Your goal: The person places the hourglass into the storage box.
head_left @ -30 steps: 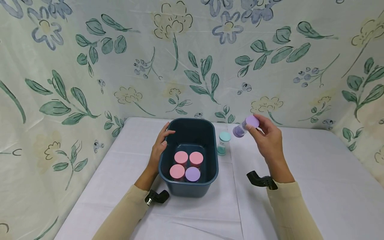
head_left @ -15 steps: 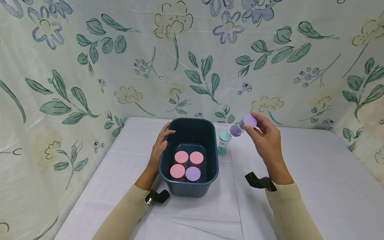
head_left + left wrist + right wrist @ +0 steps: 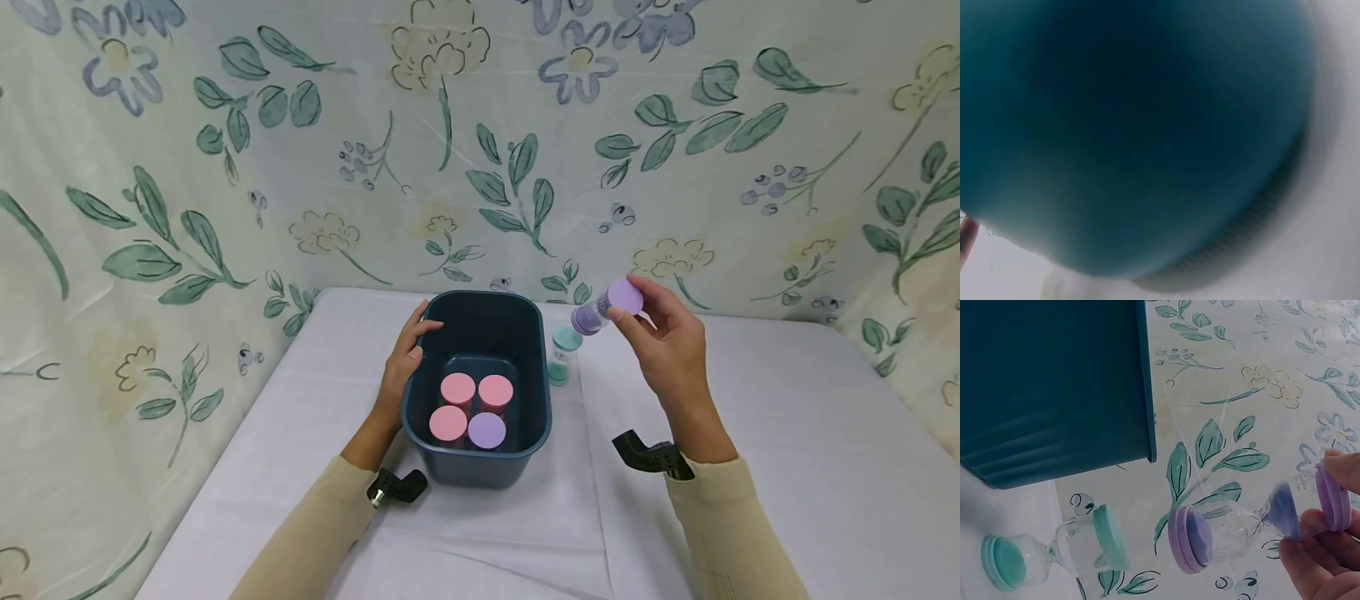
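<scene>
My right hand [image 3: 670,337] pinches a purple-capped hourglass [image 3: 1229,531] by one end cap and holds it tilted above the table, with purple sand in both bulbs. Close by on its left, a teal-capped hourglass [image 3: 561,357] stands upright on the table beside the bin. My left hand [image 3: 399,367] rests on the left wall of the dark blue bin [image 3: 543,392], fingers over the rim. Inside the bin's near half stand several hourglasses: pink-capped ones [image 3: 448,423] and one with a purple cap [image 3: 487,430]. The bin's blurred side [image 3: 1147,156] fills most of the left wrist view.
A white cloth [image 3: 795,467] with creases covers the table. Behind it and at the sides hangs a floral curtain [image 3: 360,150]. Each wrist carries a black camera mount, the right one [image 3: 648,457] near the sleeve cuff.
My right hand has shifted slightly left with the purple hourglass, bringing it nearer the teal one. The left hand stays on the bin. The head view has shifted a little.
</scene>
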`<act>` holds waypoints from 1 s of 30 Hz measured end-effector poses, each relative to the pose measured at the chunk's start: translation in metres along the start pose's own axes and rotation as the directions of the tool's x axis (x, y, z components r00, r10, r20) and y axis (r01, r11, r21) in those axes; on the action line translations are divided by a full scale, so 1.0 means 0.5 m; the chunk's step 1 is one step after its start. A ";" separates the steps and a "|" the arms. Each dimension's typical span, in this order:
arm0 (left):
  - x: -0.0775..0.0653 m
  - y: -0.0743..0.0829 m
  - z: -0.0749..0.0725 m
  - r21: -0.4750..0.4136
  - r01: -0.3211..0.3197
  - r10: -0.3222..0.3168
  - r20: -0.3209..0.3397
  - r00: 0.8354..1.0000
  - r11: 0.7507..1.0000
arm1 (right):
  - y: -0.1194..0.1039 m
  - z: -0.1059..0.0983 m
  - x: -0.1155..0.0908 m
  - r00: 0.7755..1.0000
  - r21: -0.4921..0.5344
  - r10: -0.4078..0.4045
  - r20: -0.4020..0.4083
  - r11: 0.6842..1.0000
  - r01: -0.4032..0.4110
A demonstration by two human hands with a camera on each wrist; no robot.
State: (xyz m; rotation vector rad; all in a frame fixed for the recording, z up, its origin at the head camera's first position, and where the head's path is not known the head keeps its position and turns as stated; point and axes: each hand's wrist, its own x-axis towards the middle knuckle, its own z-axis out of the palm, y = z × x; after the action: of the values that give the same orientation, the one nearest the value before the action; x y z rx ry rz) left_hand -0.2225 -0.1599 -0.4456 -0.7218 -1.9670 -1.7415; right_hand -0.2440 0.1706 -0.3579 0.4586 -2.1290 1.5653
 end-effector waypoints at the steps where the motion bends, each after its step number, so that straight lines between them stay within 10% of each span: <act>1: 0.000 -0.008 0.001 -0.004 -0.003 0.003 -0.003 1.000 1.000 | -0.002 0.001 0.000 1.000 -0.002 -0.003 0.003 1.000 0.003; 30: -0.003 -0.044 -0.007 0.028 -0.030 0.030 -0.027 0.999 0.999 | -0.049 0.034 0.007 0.993 0.041 -0.115 0.032 0.993 0.114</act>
State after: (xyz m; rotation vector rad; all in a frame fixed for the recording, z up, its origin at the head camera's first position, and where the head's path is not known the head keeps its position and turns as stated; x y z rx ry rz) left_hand -0.2351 -0.1654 -0.4633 -0.7108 -1.9485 -1.6948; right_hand -0.2369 0.1469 -0.3408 0.6141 -2.0618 1.5468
